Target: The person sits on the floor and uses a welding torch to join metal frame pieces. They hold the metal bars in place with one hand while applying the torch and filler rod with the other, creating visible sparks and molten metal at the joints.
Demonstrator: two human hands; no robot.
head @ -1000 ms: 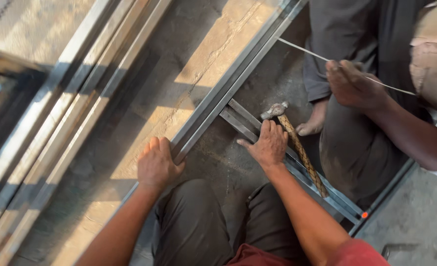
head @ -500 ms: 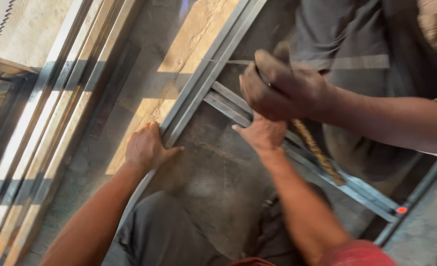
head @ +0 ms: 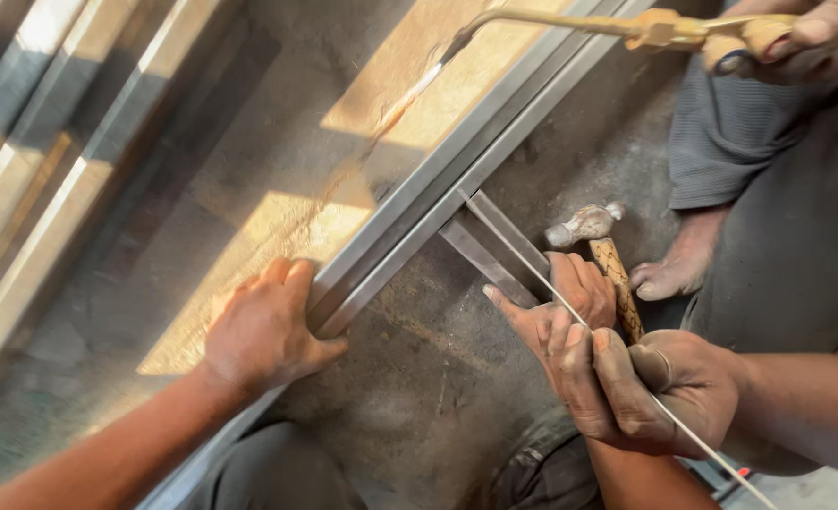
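- While a co-worker's hand point(head: 655, 387) pinches a thin rod point(head: 721, 460) and another one point(head: 815, 33) at the upper right grips a brass torch point(head: 664, 28), the left hand point(head: 263, 331) lies palm down on the long bar point(head: 457, 170), fingers draped over its edge, pressing rather than clenching.
- Right hand point(head: 556, 312), lower centre: spread flat on the cross bar point(head: 508, 236), thumb out, partly hidden under the rod hand.
- Step, as I judge it: bracing the two bars where they meet at mid-frame, with the rod tip at that corner and the torch tip off to the upper left.
- Next move would call for firm, unmoving pressure, with fingers well clear of the joint.
- Hammer point(head: 584, 225): on the floor point(head: 419, 397), just beside the right hand.
- Packages, labels, signs: none shows.
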